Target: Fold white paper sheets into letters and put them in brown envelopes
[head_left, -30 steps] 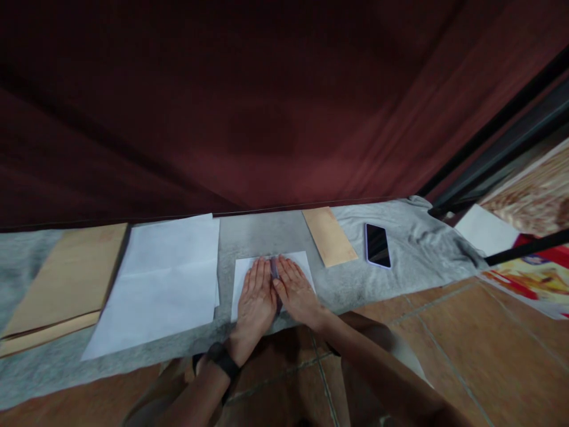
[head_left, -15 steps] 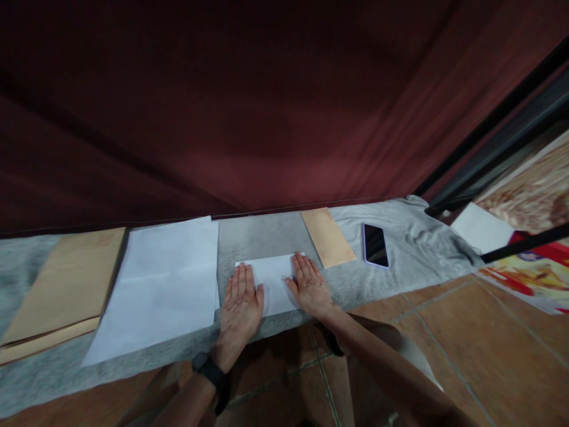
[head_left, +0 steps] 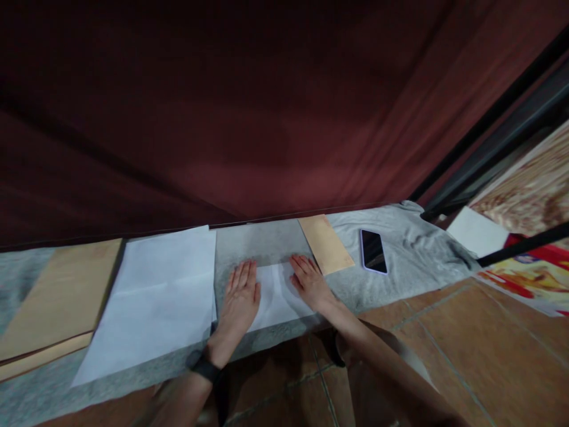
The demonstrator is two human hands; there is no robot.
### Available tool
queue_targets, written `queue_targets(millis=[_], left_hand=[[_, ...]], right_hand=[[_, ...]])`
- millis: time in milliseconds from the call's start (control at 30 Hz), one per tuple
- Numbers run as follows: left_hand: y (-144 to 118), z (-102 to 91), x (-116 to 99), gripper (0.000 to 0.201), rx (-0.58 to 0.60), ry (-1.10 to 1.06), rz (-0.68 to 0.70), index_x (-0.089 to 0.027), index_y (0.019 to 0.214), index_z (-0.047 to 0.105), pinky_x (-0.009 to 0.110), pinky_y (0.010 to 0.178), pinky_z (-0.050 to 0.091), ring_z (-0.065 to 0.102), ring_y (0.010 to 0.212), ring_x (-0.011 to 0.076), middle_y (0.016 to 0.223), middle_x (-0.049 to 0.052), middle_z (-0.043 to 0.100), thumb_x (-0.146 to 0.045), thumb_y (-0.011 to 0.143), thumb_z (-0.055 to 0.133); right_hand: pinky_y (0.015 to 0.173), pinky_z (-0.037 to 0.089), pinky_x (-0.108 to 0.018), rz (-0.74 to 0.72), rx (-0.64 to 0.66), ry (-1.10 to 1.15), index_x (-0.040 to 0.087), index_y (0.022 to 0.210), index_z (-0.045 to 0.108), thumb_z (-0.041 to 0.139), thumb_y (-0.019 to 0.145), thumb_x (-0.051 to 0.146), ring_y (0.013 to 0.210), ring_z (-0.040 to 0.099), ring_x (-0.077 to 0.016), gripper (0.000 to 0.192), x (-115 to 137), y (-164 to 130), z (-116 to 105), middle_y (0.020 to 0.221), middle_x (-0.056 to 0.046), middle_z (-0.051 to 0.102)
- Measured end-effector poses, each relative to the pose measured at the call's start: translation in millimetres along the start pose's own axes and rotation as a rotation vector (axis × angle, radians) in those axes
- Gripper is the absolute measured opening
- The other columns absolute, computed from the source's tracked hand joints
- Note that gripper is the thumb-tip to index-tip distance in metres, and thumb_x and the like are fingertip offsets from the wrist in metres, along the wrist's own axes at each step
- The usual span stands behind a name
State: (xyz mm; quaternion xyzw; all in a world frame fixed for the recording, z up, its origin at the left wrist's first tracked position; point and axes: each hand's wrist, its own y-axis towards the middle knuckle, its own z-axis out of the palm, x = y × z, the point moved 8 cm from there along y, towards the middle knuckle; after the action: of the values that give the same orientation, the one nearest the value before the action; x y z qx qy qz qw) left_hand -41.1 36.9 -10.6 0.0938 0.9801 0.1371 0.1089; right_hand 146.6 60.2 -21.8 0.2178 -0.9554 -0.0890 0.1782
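A small white sheet of paper (head_left: 276, 299), apparently folded, lies on the grey cloth in front of me. A raised crease or bulge runs down its middle. My left hand (head_left: 241, 293) rests flat on its left edge, fingers stretched away from me, a dark watch on the wrist. Flat on its right edge is my right hand (head_left: 310, 281), fingers stretched out. Just beyond the right fingertips lies a brown envelope (head_left: 326, 244). Larger white sheets (head_left: 160, 302) are spread to the left of my left hand.
A stack of brown envelopes (head_left: 62, 296) lies at the far left. A phone with a purple edge (head_left: 373, 251) lies right of the single envelope. Grey cloth (head_left: 413, 255) covers the narrow surface, with a dark red curtain (head_left: 267, 118) behind. Black bars (head_left: 524, 246) stand at right.
The white paper now shows a raised crease down its middle, where it looked flat before. Both hands stay on its edges; the right hand has shifted slightly. The view has tilted a little.
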Motion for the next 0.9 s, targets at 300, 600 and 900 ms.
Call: queue_targets(millis=[300, 600, 900], left_hand=[[30, -6.1, 19, 0.041, 0.180, 0.015, 0.019, -0.020, 0.131, 0.064, 0.048, 0.098, 0.044, 0.059, 0.113, 0.0316, 0.122, 0.013, 0.065, -0.032, 0.092, 0.057], [44, -41.2, 19, 0.008, -0.011, -0.149, 0.034, -0.022, 0.082, 0.065, 0.042, 0.087, 0.043, 0.062, 0.094, 0.0259, 0.092, 0.005, 0.068, -0.028, 0.087, 0.065], [-7, -117.0, -26, 0.014, -0.435, -0.064, 0.437, -0.020, 0.096, 0.061, 0.047, 0.109, 0.038, 0.063, 0.116, 0.0231, 0.113, 0.008, 0.072, -0.008, 0.091, 0.057]], right_hand=[[0.108, 0.045, -0.043, 0.032, 0.162, 0.117, 0.018, 0.127, 0.067, 0.066, 0.085, 0.014, 0.116, 0.059, -0.0260, 0.042, -12, 32, -2, 0.123, -0.012, 0.065], [0.079, 0.053, -0.029, -0.025, -0.188, 0.545, 0.022, 0.091, 0.065, 0.059, 0.091, 0.012, 0.087, 0.065, -0.0165, 0.012, 0, 37, -66, 0.092, -0.001, 0.065], [0.098, 0.051, -0.045, -0.348, -0.405, 0.372, 0.025, 0.100, 0.061, 0.054, 0.095, 0.014, 0.107, 0.066, -0.0215, 0.014, 21, 3, -108, 0.107, -0.005, 0.072]])
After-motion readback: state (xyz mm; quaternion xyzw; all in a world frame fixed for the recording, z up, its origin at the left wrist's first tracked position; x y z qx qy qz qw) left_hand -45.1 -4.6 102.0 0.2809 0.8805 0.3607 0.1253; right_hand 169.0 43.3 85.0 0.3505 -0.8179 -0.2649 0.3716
